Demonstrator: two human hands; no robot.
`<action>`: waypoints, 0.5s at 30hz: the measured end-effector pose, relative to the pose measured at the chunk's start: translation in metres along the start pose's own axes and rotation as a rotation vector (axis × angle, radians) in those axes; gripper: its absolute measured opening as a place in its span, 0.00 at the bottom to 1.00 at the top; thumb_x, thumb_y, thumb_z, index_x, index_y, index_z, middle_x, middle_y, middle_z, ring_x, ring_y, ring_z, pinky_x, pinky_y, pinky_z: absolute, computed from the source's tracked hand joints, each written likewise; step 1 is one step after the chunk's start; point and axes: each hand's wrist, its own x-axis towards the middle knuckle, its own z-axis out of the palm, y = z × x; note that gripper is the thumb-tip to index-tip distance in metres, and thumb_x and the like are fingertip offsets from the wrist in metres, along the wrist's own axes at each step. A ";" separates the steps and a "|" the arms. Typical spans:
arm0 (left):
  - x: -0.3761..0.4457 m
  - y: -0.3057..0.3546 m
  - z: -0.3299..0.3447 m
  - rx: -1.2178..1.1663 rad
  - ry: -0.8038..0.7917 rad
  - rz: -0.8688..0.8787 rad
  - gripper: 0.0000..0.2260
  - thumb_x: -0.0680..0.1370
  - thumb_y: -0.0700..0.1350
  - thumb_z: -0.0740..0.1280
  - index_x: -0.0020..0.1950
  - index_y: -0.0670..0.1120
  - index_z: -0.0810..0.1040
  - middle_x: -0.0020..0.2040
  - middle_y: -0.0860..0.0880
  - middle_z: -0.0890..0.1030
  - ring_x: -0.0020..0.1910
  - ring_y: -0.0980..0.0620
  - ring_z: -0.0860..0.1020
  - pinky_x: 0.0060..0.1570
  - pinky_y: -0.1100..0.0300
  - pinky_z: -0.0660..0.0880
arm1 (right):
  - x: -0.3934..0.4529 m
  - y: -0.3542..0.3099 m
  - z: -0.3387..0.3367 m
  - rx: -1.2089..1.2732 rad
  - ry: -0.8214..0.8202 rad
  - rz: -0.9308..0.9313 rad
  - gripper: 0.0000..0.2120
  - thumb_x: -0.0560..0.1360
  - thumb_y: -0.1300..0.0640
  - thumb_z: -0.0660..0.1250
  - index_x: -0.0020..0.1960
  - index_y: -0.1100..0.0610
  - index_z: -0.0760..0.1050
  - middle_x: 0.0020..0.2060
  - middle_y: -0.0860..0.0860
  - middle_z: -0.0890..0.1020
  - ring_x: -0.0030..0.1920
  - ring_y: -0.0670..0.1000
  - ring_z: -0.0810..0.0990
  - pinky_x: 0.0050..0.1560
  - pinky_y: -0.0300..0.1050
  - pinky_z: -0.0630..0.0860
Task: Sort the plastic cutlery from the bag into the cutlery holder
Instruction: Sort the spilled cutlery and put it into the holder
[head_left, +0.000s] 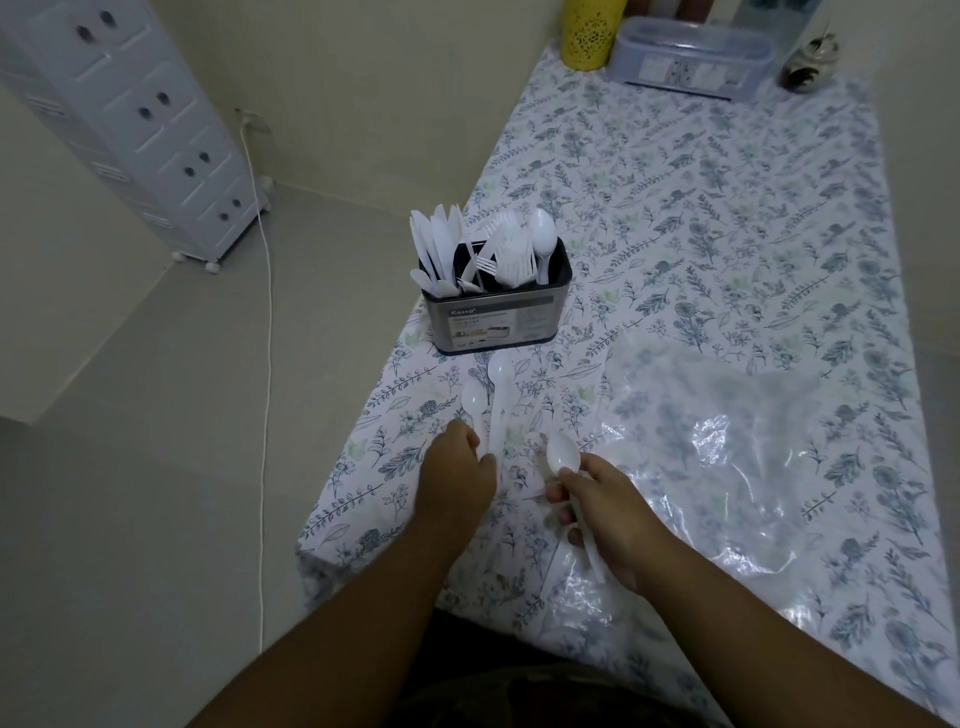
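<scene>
A metal cutlery holder (493, 325) stands on the floral tablecloth, with white plastic knives at its left, forks in the middle and spoons at its right. Two white spoons (497, 387) lie in front of it. My left hand (457, 475) holds the handles of these two spoons, fingers curled over them. My right hand (602, 512) grips a white spoon (563, 457), bowl pointing away from me. The clear plastic bag (737, 467) lies flat to the right of my right hand.
The table's left edge (363, 421) runs just beside my left hand, with floor below. A yellow cup (589, 34), a lidded box (685, 57) and a small jar (810, 62) stand at the far end. A white drawer tower (130, 119) stands at the left.
</scene>
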 end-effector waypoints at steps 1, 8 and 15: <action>0.002 -0.001 0.001 0.016 -0.007 -0.004 0.08 0.75 0.40 0.71 0.47 0.46 0.72 0.40 0.51 0.76 0.38 0.53 0.75 0.32 0.67 0.66 | 0.000 0.001 -0.001 0.005 -0.006 0.009 0.12 0.82 0.63 0.59 0.62 0.56 0.76 0.43 0.58 0.81 0.29 0.49 0.75 0.30 0.43 0.69; -0.020 0.012 -0.015 -0.181 -0.031 -0.037 0.07 0.75 0.41 0.72 0.49 0.48 0.76 0.38 0.53 0.79 0.37 0.57 0.78 0.34 0.72 0.69 | 0.000 -0.002 -0.006 0.135 0.003 -0.011 0.14 0.82 0.68 0.58 0.63 0.57 0.74 0.42 0.59 0.79 0.38 0.53 0.77 0.40 0.51 0.79; -0.062 0.034 0.000 -0.295 -0.207 0.047 0.09 0.74 0.45 0.75 0.51 0.53 0.79 0.38 0.55 0.82 0.38 0.65 0.80 0.36 0.73 0.75 | 0.000 -0.002 -0.006 0.199 -0.051 -0.004 0.10 0.82 0.61 0.61 0.60 0.59 0.78 0.49 0.61 0.86 0.50 0.61 0.86 0.57 0.61 0.82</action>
